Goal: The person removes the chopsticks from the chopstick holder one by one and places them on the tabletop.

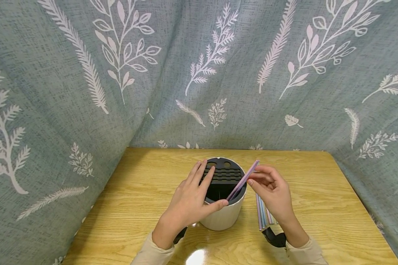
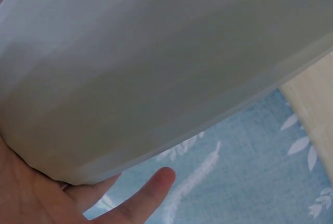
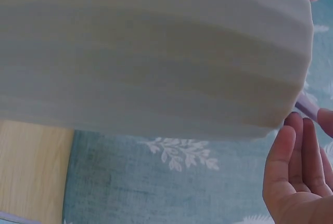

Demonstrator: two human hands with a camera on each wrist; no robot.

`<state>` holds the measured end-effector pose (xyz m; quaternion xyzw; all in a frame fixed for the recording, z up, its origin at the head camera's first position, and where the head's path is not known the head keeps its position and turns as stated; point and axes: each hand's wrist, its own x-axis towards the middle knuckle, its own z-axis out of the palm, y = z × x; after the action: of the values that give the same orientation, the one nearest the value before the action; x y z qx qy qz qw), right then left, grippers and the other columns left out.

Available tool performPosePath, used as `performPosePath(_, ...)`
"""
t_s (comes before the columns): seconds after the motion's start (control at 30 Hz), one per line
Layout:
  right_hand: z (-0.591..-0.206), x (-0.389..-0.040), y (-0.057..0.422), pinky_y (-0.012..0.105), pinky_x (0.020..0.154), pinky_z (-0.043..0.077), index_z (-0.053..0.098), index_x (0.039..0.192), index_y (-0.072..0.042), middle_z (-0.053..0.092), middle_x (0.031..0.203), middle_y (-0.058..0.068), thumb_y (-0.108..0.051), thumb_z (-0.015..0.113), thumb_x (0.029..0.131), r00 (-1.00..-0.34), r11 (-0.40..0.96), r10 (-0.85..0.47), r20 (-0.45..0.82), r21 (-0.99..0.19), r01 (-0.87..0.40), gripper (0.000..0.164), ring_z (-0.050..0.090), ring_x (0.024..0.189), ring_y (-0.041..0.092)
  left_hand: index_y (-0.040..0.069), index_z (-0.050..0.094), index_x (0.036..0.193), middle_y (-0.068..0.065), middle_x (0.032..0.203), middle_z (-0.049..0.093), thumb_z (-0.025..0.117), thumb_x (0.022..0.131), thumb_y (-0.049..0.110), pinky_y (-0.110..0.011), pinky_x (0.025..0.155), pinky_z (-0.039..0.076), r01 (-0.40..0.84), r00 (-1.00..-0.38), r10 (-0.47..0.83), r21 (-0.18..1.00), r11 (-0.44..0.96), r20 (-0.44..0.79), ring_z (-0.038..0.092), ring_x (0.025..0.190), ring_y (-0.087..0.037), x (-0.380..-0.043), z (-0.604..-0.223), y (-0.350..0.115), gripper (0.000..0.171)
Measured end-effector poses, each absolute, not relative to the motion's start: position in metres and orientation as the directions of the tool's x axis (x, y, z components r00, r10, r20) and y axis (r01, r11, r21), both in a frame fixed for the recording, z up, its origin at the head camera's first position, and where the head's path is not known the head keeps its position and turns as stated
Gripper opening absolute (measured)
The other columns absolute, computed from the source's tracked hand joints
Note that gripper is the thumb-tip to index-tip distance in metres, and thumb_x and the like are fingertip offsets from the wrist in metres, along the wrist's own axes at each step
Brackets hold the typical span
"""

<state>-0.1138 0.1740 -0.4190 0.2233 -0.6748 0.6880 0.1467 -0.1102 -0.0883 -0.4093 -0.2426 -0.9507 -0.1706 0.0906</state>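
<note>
A white ribbed cylindrical holder (image 1: 223, 218) with a black slotted insert (image 1: 226, 175) stands on the wooden table (image 1: 318, 191). My left hand (image 1: 199, 191) rests on the holder's left side, with straight fingers across the top and the thumb along the front rim. My right hand (image 1: 253, 180) pinches a thin pink-purple straw (image 1: 243, 179), which slants with its lower end inside the holder. In the left wrist view the holder wall (image 2: 156, 68) fills the frame above my thumb (image 2: 151, 190). The right wrist view shows the holder (image 3: 156, 57), my fingers (image 3: 296, 167) and a bit of straw (image 3: 308, 107).
A bundle of pastel straws (image 1: 263, 217) lies on the table just right of the holder, partly under my right hand. A grey-green curtain with white leaf prints (image 1: 199, 73) closes in the table at the back and both sides.
</note>
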Motion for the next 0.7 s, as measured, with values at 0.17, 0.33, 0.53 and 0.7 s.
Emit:
performPosePath(0.17,-0.420,-0.114,0.170,0.026,0.081,0.055,0.053,0.123,0.015,0.071,0.107,0.005,0.018,0.064,0.088,-0.852,-0.069,-0.094,0.515,-0.857,-0.511,0.037,0.069,0.097,0.015,0.019,0.025,0.161,-0.002,0.168,0.005,0.036,0.088,0.084,-0.055,0.096,0.047,0.496,-0.863,0.430,0.284,0.821,0.264,0.003,0.152,-0.021,-0.111,-0.410,-0.088,0.099)
performPosePath(0.33,-0.416,-0.115,0.168,0.025,0.080,0.055,0.054,0.124,0.012,0.071,0.105,0.005,0.020,0.064,0.087,-0.844,-0.076,-0.069,0.532,-0.846,-0.528,0.039,0.069,0.094,0.015,0.019,0.025,0.161,-0.002,0.168,0.006,0.036,0.088,0.084,-0.054,0.097,0.047,0.497,-0.862,0.429,0.281,0.821,0.271,0.001,0.152,-0.019,-0.111,-0.410,-0.088,0.099)
performPosePath(0.53,-0.397,-0.118,0.171,0.024,0.080,0.055,0.051,0.129,0.012,0.072,0.102,0.008,0.025,0.063,0.084,-0.790,-0.129,-0.014,0.612,-0.785,-0.606,0.048,0.070,0.092,0.016,0.020,0.023,0.161,-0.001,0.168,0.003,0.035,0.088,0.084,-0.055,0.096,0.047,0.494,-0.864,0.429,0.283,0.822,0.264,0.002,0.152,-0.020,-0.110,-0.410,-0.088,0.099)
performPosePath(0.7,-0.371,-0.122,0.178,0.028,0.080,0.056,0.048,0.128,0.019,0.071,0.099,0.018,0.029,0.061,0.083,-0.705,-0.272,0.054,0.707,-0.669,-0.692,0.048,0.071,0.089,0.024,0.020,0.023,0.162,-0.001,0.168,0.003,0.036,0.088,0.084,-0.056,0.096,0.046,0.491,-0.866,0.425,0.288,0.822,0.263,0.000,0.152,-0.018,-0.110,-0.410,-0.088,0.099)
